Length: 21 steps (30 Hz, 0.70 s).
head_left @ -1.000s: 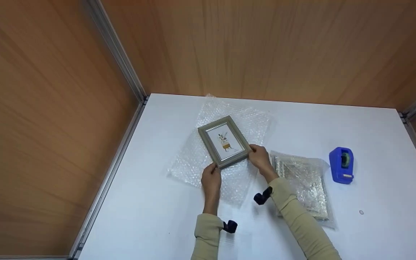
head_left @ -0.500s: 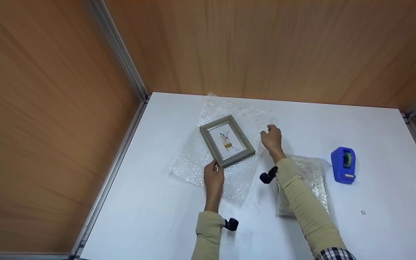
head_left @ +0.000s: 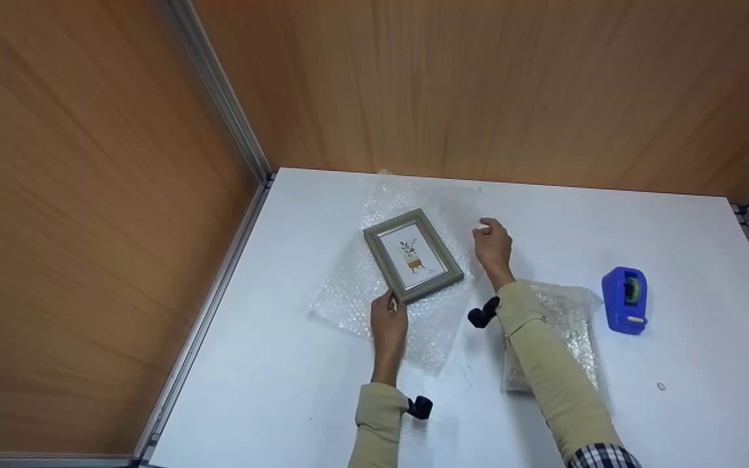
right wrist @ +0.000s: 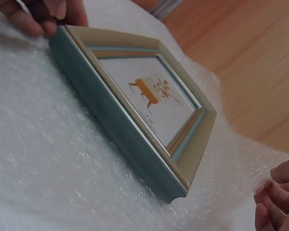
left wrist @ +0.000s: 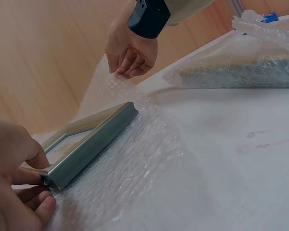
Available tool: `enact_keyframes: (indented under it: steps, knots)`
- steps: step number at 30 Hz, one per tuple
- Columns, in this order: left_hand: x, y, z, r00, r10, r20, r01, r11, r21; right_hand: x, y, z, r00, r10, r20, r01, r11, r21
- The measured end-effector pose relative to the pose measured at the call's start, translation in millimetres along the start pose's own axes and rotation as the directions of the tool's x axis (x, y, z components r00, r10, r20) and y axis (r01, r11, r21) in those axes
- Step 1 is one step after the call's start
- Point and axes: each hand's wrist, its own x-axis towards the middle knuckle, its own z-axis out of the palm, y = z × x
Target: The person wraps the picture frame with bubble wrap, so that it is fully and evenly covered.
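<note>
A picture frame [head_left: 446,253] with a plant-pot print lies face up and slantwise on a sheet of bubble wrap [head_left: 348,292]. My left hand [head_left: 389,328] pinches the frame's near corner, thumb on top, as the left wrist view shows. To the right of the frame, my right hand [head_left: 494,250] pinches the edge of the bubble wrap [left wrist: 98,91] and holds it lifted off the table. In the right wrist view the right fingertips [right wrist: 265,192] close on the film, apart from the frame [right wrist: 120,115].
A clear plastic bag holding a bubble-wrapped bundle [head_left: 566,325] lies under and beside the right forearm. Farther right stands a blue tape dispenser [head_left: 625,302]. A small clear disc [head_left: 661,387] lies near it. Wooden panels [head_left: 478,91] wall the white table [head_left: 251,364] at the back and left.
My right hand has left the frame's right corner, moved up and right to the bubble wrap's edge, and raised it. The left hand keeps its hold on the frame.
</note>
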Motion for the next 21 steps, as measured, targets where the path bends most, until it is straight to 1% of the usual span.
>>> enact_keyframes:
  steps: [1,4,6,8,12,16,21]
  knots:
    - [-0.1,0.0,-0.8,1.000,-0.004,-0.004,0.004,1.000,0.007,-1.6,-1,2,0.999,-0.030,-0.010,0.030,1.000,-0.008]
    - [-0.3,-0.1,-3.5,0.999,-0.041,-0.011,0.041,0.999,0.014,-7.3,-3,8,0.993,-0.122,-0.011,0.121,0.992,-0.028]
    - [0.6,0.0,-5.3,0.997,-0.075,-0.007,0.075,0.997,0.006,-11.5,-4,13,0.986,-0.169,0.013,0.169,0.985,-0.028]
    - [2.5,-0.1,-6.5,0.993,-0.116,0.008,0.116,0.993,-0.009,-15.8,-6,17,0.977,-0.205,0.054,0.207,0.978,-0.037]
    - [6.0,0.2,-8.3,0.986,-0.164,0.035,0.165,0.986,-0.037,-24.7,-8,27,0.960,-0.242,0.139,0.254,0.964,-0.081]
    - [6.8,0.2,-9.2,0.984,-0.173,0.040,0.174,0.984,-0.023,-31.5,-7,36,0.946,-0.263,0.191,0.293,0.944,-0.150]
    - [7.5,-1.7,-10.0,0.983,-0.178,0.041,0.178,0.984,-0.010,-37.4,-3,45,0.920,-0.298,0.253,0.357,0.905,-0.232]
